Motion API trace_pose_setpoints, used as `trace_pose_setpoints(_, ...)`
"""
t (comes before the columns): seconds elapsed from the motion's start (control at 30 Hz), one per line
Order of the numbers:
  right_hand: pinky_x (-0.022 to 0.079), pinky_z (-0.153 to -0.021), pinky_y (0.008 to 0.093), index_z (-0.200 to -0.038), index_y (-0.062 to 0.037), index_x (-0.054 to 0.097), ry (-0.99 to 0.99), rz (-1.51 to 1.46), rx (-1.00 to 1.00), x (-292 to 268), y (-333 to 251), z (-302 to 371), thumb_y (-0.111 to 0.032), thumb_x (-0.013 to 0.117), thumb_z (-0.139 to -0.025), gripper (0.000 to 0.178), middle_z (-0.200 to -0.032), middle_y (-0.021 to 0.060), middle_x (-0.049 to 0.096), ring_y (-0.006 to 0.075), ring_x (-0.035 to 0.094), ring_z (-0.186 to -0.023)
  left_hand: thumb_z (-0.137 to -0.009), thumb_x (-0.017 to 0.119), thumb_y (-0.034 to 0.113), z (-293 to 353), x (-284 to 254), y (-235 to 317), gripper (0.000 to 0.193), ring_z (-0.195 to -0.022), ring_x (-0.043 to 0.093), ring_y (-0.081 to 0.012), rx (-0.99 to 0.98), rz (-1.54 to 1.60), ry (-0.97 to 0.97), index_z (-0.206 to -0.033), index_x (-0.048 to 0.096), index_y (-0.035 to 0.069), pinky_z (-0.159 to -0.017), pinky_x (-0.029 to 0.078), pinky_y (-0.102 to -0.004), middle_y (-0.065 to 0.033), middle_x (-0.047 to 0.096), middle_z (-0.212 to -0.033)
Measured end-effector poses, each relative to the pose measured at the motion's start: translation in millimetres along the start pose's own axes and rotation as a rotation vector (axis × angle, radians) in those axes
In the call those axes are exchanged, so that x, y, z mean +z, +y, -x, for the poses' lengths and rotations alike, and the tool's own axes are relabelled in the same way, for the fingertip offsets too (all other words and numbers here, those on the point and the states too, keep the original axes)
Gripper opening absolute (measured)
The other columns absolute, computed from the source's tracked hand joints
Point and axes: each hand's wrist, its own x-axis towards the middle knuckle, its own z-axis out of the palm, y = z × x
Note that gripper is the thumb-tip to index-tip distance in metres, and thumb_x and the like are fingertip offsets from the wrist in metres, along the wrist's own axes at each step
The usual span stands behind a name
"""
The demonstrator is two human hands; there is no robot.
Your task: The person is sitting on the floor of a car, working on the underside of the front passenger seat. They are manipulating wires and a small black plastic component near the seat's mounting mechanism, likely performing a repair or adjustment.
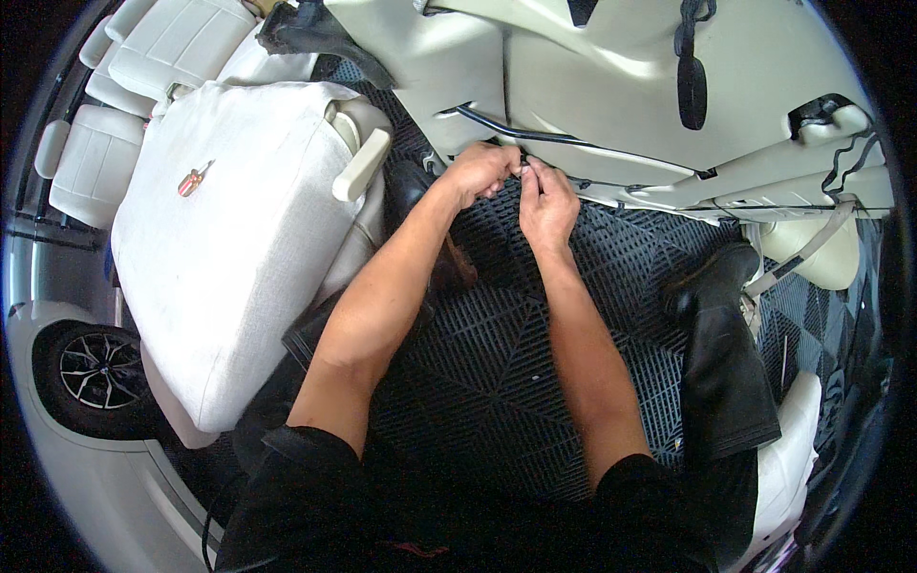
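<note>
Both my hands meet at the lower edge of a large cream moulded panel (592, 86). My left hand (480, 174) is closed, its fingers curled in at the edge. Thumb and finger of my right hand (550, 205) pinch together right beside it. A small black piece (523, 162) shows between the fingertips; its kind is too small to make out. Just above the hands a black strip (573, 139) runs slantwise across the panel. Thin dark wiring (611, 184) follows the panel's edge to the right of my hands.
On the left stands a white-covered seat (239, 239) with a cream armrest (364, 165); a screwdriver (194, 179) lies on it. More white seats (95, 162) and a car wheel (100, 371) are beyond. A black strap (692, 76) hangs on the panel. Dark grated matting (487, 353) covers the floor.
</note>
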Motion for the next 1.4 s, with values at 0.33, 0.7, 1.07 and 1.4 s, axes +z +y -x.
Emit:
trace_pose_setpoints(0.33, 0.037, -0.045, 0.0276, -0.076, -0.0074, 0.056, -0.343, -0.860, 1.010, -34.3, -30.8, -3.2, -0.021, 0.055, -0.086, 0.017, -0.058, -0.0027, 0.042, 0.0098, 0.041, -0.048, -0.079, 0.061, -0.008, 29.1, 22.2, -56.0, 0.041, -0.086, 0.061, -0.0133, 0.588, -0.140, 0.134, -0.119, 0.062, 0.001, -0.080, 0.052, -0.0277, -0.0080, 0.064, -0.114)
trace_pose_setpoints(0.7, 0.036, -0.043, 0.0233, -0.091, -0.0033, 0.066, -0.455, -0.839, 0.917, -41.1, -34.6, -15.7, -0.013, 0.061, -0.087, 0.012, -0.060, -0.0041, 0.047, 0.0054, 0.041, -0.049, -0.081, 0.065, 0.010, 41.2, 29.6, -58.4, 0.017, -0.095, 0.057, -0.0330, 0.992, -0.690, 0.593, -0.096, 0.067, 0.003, -0.088, 0.045, -0.0405, -0.0124, 0.064, -0.100)
trace_pose_setpoints(1.07, 0.047, -0.084, 0.0412, -0.098, -0.0014, 0.070, -0.407, 0.084, -0.191, -63.0, -40.3, -4.6, -0.021, 0.066, -0.087, 0.022, -0.105, 0.0110, 0.061, 0.0330, 0.058, -0.093, -0.085, 0.050, 0.026, 58.6, 21.9, -27.7, 0.023, -0.082, 0.058, -0.0143, 0.268, 0.534, 0.143, -0.083, 0.062, 0.006, -0.077, 0.044, -0.0323, -0.0038, 0.064, -0.084)
trace_pose_setpoints(1.4, 0.053, -0.072, 0.0342, -0.084, -0.0022, 0.060, -0.306, -1.134, 0.761, -120.0, -78.8, -16.6, -0.023, 0.050, -0.099, 0.028, -0.073, 0.0064, 0.062, 0.0185, 0.062, -0.071, -0.091, 0.055, 0.018, 96.5, 52.3, -51.5, 0.019, -0.118, 0.053, -0.0322, 1.084, -0.713, 0.329, -0.098, 0.066, 0.004, -0.106, 0.035, -0.0465, -0.0114, 0.065, -0.107)
